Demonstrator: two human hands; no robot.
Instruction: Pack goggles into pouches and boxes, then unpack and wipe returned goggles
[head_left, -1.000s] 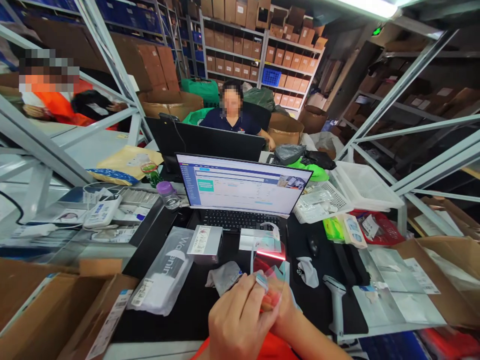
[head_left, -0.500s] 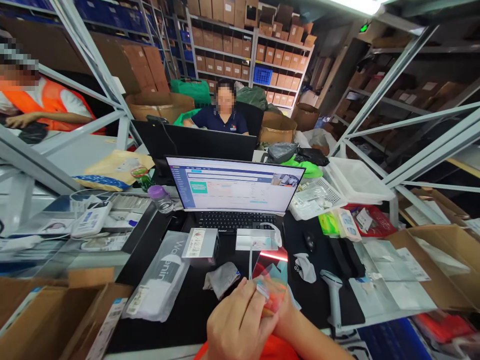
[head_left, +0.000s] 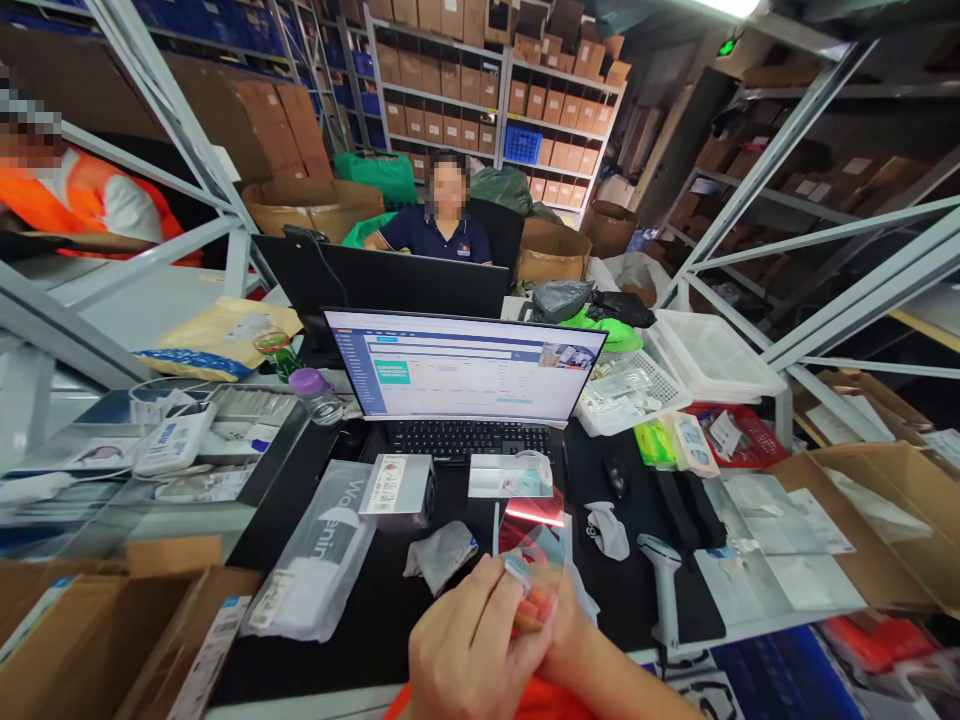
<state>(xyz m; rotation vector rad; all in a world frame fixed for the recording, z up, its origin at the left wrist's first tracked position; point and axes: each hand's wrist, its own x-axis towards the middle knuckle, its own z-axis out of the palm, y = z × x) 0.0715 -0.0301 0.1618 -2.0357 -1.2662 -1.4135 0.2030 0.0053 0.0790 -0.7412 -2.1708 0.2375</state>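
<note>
A thin clear sheet [head_left: 553, 540] with a red reflection stands tilted in front of me, low in the middle of the view. My right hand [head_left: 566, 615] is closed on it from behind, and its fingers show partly through the sheet. My left hand [head_left: 465, 630] lies across the near side with bent fingers. Its fingertips pinch a small pale bluish piece [head_left: 517, 570] against the sheet; what that piece is I cannot make out. A crumpled grey cloth [head_left: 442, 555] lies left of the hands. Behind the sheet is a flat silvery box [head_left: 487, 478].
A monitor [head_left: 465, 370] and keyboard [head_left: 465, 440] stand ahead. To the left lie a small box [head_left: 397, 490] and a plastic pouch [head_left: 319, 560]. A mouse [head_left: 616, 478], a barcode scanner [head_left: 664, 590] and a crumpled grey-white cloth [head_left: 607, 530] are to the right. A co-worker sits opposite.
The view has shifted slightly. The sheet's red reflection has shrunk, and more of it looks clear. Both hands keep nearly the same grip. At far left, a co-worker's arm has moved.
</note>
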